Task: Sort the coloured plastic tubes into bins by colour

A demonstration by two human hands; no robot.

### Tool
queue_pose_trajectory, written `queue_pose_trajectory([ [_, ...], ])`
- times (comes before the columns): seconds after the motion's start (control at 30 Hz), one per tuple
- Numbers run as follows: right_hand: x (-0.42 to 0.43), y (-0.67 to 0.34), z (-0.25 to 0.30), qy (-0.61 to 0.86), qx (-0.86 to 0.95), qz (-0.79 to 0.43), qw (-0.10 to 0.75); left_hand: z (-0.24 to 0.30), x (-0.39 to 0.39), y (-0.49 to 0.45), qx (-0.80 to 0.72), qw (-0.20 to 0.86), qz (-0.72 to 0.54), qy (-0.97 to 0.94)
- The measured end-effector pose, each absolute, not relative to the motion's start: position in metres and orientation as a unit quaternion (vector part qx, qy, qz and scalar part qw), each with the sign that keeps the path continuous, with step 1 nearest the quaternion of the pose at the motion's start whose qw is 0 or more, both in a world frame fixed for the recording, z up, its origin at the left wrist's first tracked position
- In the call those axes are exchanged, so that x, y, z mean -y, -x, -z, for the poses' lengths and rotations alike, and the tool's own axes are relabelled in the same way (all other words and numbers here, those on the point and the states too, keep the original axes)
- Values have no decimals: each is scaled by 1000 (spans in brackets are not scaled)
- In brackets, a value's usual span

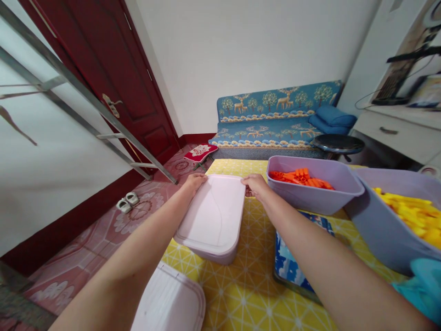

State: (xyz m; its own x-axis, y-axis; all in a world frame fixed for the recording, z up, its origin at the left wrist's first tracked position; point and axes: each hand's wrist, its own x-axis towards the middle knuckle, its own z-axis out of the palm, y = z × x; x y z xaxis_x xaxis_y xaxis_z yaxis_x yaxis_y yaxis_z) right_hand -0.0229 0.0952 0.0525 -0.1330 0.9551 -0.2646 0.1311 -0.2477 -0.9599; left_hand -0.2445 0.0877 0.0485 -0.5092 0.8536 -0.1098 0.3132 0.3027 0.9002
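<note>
A pale pink plastic storage box with its lid (pixel 215 209) on stands on the yellow patterned tablecloth (pixel 257 276). My left hand (pixel 197 181) grips the lid's far left corner, with its fingers curled over the rim. At the far right corner my right hand (pixel 254 185) holds the lid's edge, thumb on top. The lid looks seated flat on the box; whether it is fastened I cannot tell. What the box contains is hidden. Close to me lies another pale plastic lid or lidded box (pixel 172 299), partly behind my left forearm.
On the right stand a lilac bin (pixel 310 197) of orange pieces and a larger bin (pixel 374 230) of yellow pieces. A blue patterned case (pixel 292 264) lies under my right forearm. A ladder (pixel 86 99) leans at left; a sofa (pixel 265 131) stands beyond the table.
</note>
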Motion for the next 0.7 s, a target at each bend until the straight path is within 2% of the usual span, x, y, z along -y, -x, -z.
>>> queue_pose_trajectory([
  [0.33, -96, 27, -43, 567, 499, -534, 379, -43, -90, 243, -743, 246, -401, -475],
  [0.53, -84, 28, -44, 586, 517, -497, 376, -40, -96, 249, -744, 158, -322, -564],
  [0.7, -66, 23, -55, 575, 521, -527, 348, -44, -95, 253, -697, 133, -250, -659],
])
